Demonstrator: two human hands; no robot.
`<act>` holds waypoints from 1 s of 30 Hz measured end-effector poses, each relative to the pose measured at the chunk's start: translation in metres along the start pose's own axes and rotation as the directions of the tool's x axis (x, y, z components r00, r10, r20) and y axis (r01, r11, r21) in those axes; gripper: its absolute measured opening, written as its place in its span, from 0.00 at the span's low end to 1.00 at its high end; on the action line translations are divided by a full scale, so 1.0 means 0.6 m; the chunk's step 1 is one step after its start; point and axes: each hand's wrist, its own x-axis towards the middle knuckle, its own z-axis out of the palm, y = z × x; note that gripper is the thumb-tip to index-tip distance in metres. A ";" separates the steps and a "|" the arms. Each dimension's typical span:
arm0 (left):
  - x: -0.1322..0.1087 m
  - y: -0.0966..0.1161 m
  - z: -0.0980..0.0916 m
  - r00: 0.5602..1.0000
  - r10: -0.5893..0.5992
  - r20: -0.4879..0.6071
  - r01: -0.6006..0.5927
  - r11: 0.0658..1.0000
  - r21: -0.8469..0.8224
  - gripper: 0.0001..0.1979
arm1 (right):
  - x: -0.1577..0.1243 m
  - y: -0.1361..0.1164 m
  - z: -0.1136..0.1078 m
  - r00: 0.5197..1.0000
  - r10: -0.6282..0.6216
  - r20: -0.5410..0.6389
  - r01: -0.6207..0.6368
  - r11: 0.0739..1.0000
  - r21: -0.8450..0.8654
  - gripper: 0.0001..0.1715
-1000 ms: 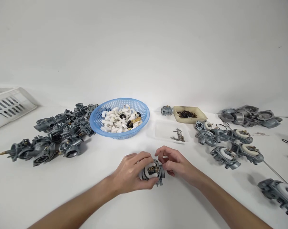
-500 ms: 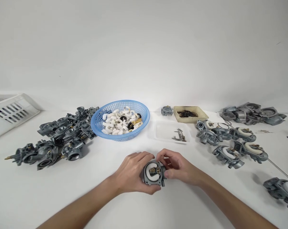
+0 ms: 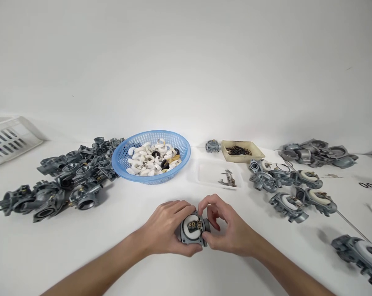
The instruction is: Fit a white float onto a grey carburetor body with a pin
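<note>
We clamp the small grey metal carburettor body [image 3: 192, 231] in our left hand [image 3: 164, 230], open face upward, while our right hand [image 3: 227, 230] pinches its edge

The carburetor [image 3: 192, 228] between the hands is dull grey metal with a white float and small brass bits on top. The basket [image 3: 124, 154] is light blue, a fine mesh of holes, filled with white pieces [image 3: 145, 160] and a few black and tan ones. The pile [image 3: 59, 181] on the left is dark grey. The tray [image 3: 258, 154] is cream, holding black rings [image 3: 240, 151]. The table [image 3: 112, 213] is plain white.
</note>
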 end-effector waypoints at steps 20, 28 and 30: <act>-0.001 -0.003 0.001 1.000 0.018 -0.003 -0.018 0.999 0.031 0.23 | 0.003 0.001 0.005 0.996 -0.087 -0.030 0.085 0.995 -0.045 0.27; -0.001 -0.003 -0.002 1.000 0.023 -0.005 -0.023 1.000 0.014 0.24 | 0.008 0.008 0.009 0.987 -0.156 -0.047 0.152 0.985 -0.084 0.30; -0.003 -0.003 -0.002 1.000 0.025 -0.007 -0.025 1.000 0.008 0.24 | 0.008 0.008 0.010 0.985 -0.164 -0.056 0.160 0.985 -0.068 0.30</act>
